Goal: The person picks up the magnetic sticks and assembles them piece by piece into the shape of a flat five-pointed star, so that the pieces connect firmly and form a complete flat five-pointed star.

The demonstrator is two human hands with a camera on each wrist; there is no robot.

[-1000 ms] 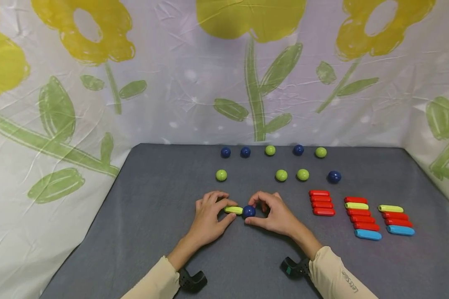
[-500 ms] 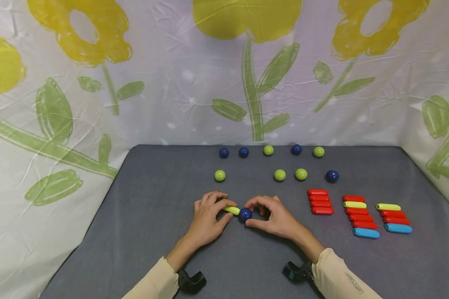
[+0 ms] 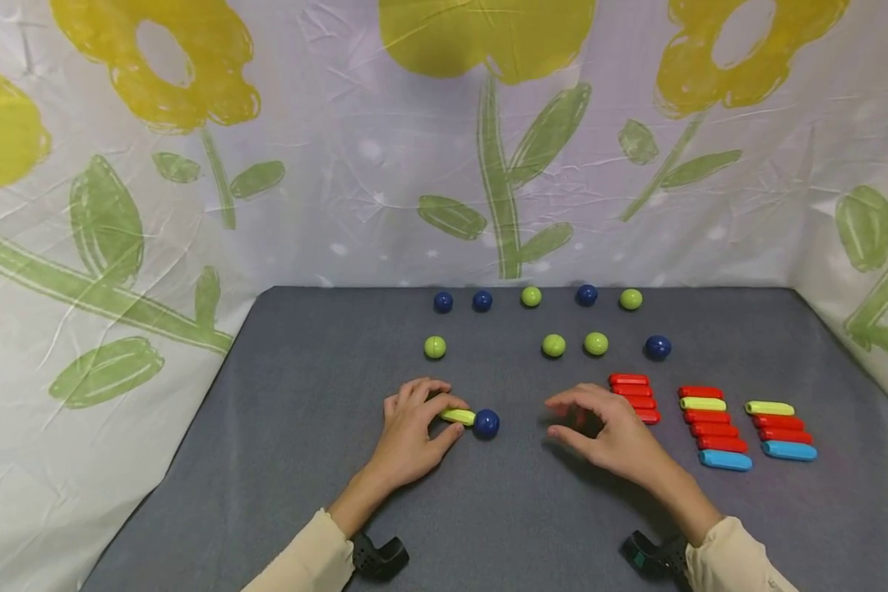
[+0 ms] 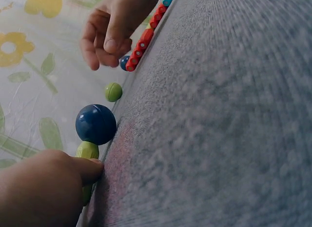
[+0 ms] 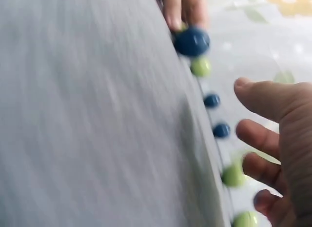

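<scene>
In the head view my left hand pinches a short yellow-green rod between thumb and index finger, low over the grey cloth. A dark blue ball touches the rod's right end; the left wrist view shows the same blue ball against the end of the ribbed rod. To the right, apart from the ball, my right hand hovers with loosely bent fingers and nothing between them. Its thumb and fingers stand apart in the right wrist view.
Several blue balls and green balls lie in two loose rows at the back. Red rods lie stacked side by side at right. Farther right, two more groups mix red, yellow and blue rods. A flower-patterned cloth hangs behind.
My right hand has let go of the blue ball and moved away to the right. The ball and rod shifted slightly, and my left hand has kept its grip on the rod.
</scene>
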